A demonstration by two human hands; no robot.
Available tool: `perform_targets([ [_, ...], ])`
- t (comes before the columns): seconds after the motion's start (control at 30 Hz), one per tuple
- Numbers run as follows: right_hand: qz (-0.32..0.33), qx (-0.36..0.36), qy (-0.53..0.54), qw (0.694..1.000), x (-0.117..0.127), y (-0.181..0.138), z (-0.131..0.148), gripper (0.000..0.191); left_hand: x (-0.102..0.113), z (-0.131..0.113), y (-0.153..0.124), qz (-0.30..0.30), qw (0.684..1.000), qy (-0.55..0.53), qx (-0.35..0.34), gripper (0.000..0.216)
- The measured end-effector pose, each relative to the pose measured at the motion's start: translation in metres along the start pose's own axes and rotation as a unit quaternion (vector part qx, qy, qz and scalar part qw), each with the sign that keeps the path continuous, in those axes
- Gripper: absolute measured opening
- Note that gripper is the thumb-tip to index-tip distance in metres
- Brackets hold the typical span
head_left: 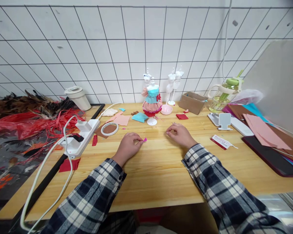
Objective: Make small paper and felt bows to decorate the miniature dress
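Closest to the camera, two arms in checked sleeves reach onto the wooden desk [161, 175]. The left hand [127, 147] rests on the desk with its fingers curled in, and its fingertips pinch a small pink scrap [145, 139] that lies just above the desk surface, near the middle of the desk. The right hand [179, 134] lies a little apart from it, also loosely curled with fingertips together; it may hold something very thin, but I cannot tell what, if anything. To the left of the left hand there is a white power strip [81, 138] with a thick white cable [48, 162], and red felt pieces [68, 164] lie near it. To the right of the right hand lies a small red and white card [221, 141], and further right a dark tablet [271, 156] with pink and brown sheets [263, 130] on it. Behind the hands a roll of tape [109, 129] lies on a brown piece, beside pink and blue felt pieces [130, 118]. Further back a small mannequin in a blue and pink dress [151, 100] stands on a white foot, with a pink bowl [166, 109] just beside it, bare white mannequins [174, 83] behind, and a cardboard box [192, 102] to the right. A white cup [77, 97] and a glass jug with a green lid [224, 92] stand near the tiled wall [112, 42].
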State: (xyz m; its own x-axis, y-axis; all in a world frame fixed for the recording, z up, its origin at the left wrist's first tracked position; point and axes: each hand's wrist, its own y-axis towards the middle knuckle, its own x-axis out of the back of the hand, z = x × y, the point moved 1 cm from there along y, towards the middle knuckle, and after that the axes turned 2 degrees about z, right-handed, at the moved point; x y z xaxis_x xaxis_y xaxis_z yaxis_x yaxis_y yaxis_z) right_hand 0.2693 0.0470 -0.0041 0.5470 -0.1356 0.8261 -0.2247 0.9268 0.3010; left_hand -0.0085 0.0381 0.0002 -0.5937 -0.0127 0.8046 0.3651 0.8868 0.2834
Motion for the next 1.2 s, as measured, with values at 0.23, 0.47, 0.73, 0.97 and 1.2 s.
perform_targets([
  [0.23,0.127,0.087,-0.020,0.988,-0.005,-0.004,0.025,0.014,-0.005,0.000,-0.002,0.005,0.981,-0.170,0.088,0.021],
  [0.47,0.142,0.070,-0.118,0.980,-0.010,-0.004,0.035,0.012,-0.007,0.000,-0.004,0.022,0.953,-0.269,0.139,0.027],
  [0.73,0.088,0.061,-0.036,0.994,-0.026,-0.008,0.051,0.012,-0.008,-0.007,-0.003,0.030,0.925,-0.327,0.189,0.022],
  [0.97,0.028,-0.151,0.330,0.932,-0.056,-0.011,0.084,0.025,-0.013,-0.015,-0.006,0.022,0.929,-0.335,0.153,0.021],
  [1.2,0.000,-0.191,0.388,0.902,-0.059,-0.013,0.089,0.029,-0.015,-0.026,-0.007,0.023,0.923,-0.357,0.144,0.020],
])
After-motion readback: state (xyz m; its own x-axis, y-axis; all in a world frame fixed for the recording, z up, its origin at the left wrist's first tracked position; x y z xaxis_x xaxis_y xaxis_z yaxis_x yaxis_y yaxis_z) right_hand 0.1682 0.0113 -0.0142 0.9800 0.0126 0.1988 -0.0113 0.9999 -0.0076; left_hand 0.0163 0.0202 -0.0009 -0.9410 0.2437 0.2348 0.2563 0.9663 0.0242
